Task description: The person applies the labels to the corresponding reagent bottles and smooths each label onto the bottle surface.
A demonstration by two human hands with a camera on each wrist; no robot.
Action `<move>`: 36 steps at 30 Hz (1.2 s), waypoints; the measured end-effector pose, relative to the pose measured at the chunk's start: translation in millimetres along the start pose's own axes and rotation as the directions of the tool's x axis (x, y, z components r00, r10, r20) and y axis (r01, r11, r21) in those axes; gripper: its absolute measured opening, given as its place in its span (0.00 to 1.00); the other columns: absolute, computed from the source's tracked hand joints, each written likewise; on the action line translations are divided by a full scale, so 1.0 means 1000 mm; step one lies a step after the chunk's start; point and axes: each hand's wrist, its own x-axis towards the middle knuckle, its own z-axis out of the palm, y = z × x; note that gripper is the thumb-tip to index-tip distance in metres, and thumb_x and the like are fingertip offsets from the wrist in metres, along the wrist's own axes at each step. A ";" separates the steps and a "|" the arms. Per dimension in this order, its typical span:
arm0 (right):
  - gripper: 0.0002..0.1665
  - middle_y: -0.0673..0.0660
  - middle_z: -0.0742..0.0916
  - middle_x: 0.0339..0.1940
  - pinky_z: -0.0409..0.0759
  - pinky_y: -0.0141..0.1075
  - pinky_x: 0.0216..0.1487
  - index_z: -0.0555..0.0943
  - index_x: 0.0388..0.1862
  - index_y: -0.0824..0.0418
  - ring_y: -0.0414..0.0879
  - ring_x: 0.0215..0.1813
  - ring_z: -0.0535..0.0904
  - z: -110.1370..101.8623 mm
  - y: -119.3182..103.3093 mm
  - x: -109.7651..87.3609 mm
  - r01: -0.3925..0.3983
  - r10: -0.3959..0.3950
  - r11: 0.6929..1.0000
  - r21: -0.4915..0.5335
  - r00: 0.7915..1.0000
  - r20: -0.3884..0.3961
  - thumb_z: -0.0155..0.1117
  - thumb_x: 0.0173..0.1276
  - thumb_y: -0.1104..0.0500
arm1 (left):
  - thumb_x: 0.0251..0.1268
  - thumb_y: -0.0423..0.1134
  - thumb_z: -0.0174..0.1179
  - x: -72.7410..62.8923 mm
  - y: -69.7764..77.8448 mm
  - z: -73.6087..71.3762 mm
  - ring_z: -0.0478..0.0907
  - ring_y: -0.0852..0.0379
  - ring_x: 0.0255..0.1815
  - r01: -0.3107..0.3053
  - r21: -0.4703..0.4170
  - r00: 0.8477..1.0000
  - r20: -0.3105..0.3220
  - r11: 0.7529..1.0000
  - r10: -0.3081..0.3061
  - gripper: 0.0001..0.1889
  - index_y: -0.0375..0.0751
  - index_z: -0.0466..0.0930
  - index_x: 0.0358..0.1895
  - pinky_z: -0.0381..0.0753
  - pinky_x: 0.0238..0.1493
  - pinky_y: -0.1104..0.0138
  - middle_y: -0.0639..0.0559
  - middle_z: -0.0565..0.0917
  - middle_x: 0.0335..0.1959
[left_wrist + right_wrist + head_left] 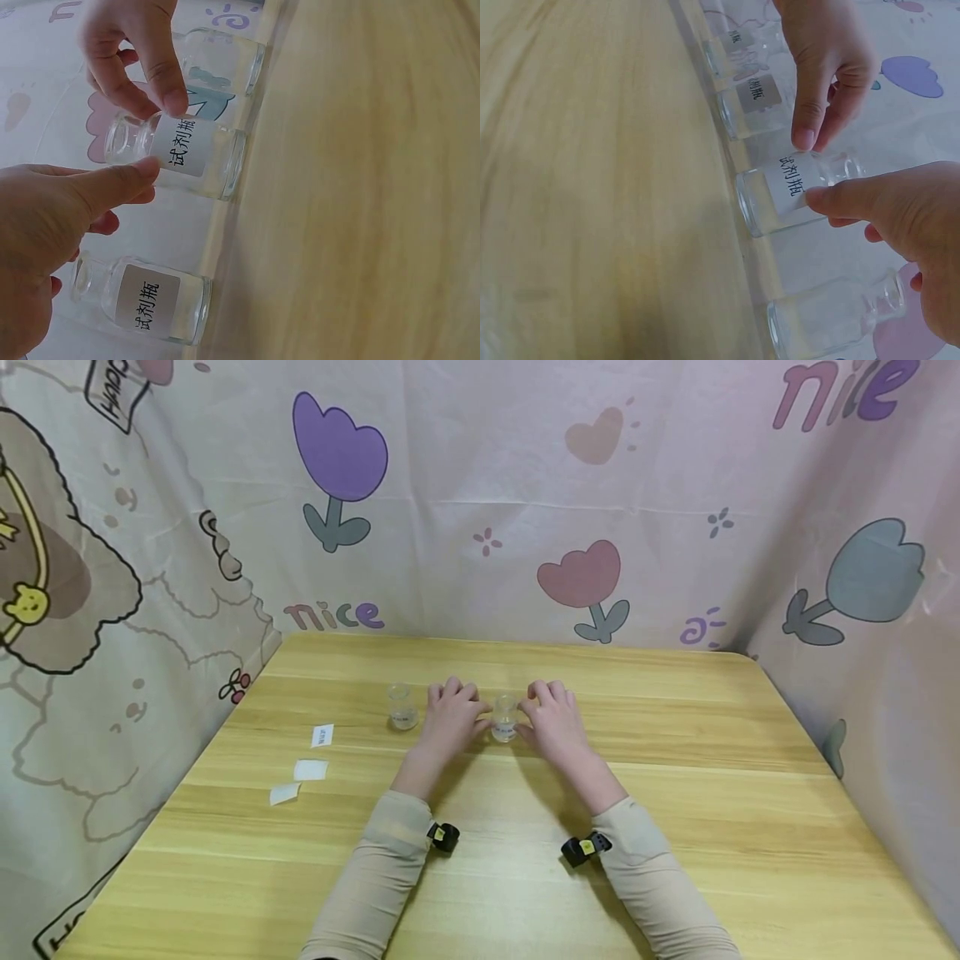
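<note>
Shows yellowish, streaked wood grain across the table (750,827), with a rounded far right corner. Carries four clear glass bottles (757,105) upright in a row towards the far edge, with printed labels (147,298) on three of them. Also bears, farther left, a printed white slip (322,736) and, nearer the front, two plain white slips (311,770) just beside each other.

Left hand (452,718) and right hand (553,718) block both sides of a labelled reagent bottle (505,727), leaving passage above its mouth. A second labelled bottle (402,710) stands left of the hands, an unlabelled glass bottle (821,319) at the right; bare wooden tabletop (735,777) stretches farther right, beyond the forearm.
</note>
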 end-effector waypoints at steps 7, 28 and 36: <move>0.16 0.55 0.79 0.49 0.66 0.44 0.47 0.87 0.41 0.58 0.53 0.51 0.68 -0.002 0.002 0.001 0.015 -0.015 1.000 0.017 1.000 0.004 0.76 0.55 0.52 | 0.60 0.54 0.65 0.000 -0.001 0.001 0.65 0.54 0.47 -0.008 0.011 1.000 -0.004 1.000 0.008 0.14 0.57 0.87 0.46 0.60 0.52 0.53 0.57 0.79 0.40; 0.22 0.56 0.79 0.50 0.67 0.44 0.48 0.84 0.42 0.61 0.54 0.50 0.69 0.001 0.001 0.000 0.014 -0.014 1.000 -0.010 1.000 0.003 0.77 0.54 0.49 | 0.55 0.55 0.69 0.000 0.004 0.009 0.63 0.52 0.48 0.001 0.053 0.999 -0.037 0.999 0.001 0.17 0.52 0.84 0.44 0.58 0.49 0.55 0.54 0.75 0.39; 0.24 0.55 0.78 0.47 0.67 0.44 0.47 0.85 0.38 0.61 0.54 0.50 0.69 0.003 0.001 0.000 0.003 -0.003 1.000 0.007 1.000 -0.016 0.74 0.56 0.42 | 0.54 0.59 0.67 0.002 0.006 0.008 0.63 0.52 0.47 0.006 0.059 1.000 -0.002 0.998 -0.005 0.21 0.51 0.82 0.46 0.58 0.49 0.55 0.54 0.74 0.41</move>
